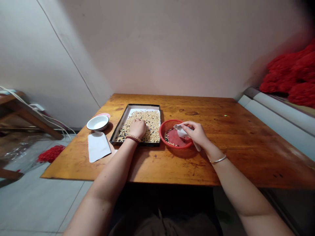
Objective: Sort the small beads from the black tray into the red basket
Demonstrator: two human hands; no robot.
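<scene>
My left hand (138,127) is down in a shallow black-edged tray (119,126), its fingers curled and pressed together among the beans; what they hold, if anything, is hidden. Pale yellow beans (154,119) cover most of the tray's floor, with black ones mixed in. Over the right side of a red plastic basket (163,139), my right hand (197,132) is closed around a white scoop (181,131), its handle slanting down past the palm. A few pale and dark beans (168,137) lie at the bottom of the basket.
Left of the tray stand a white bowl (97,123) with a dark rim and, before it, a flat white sheet (98,147). A small green bit (225,115) lies on the wooden table (209,109). Red bundles (292,72) are piled at the right; cables hang at the left.
</scene>
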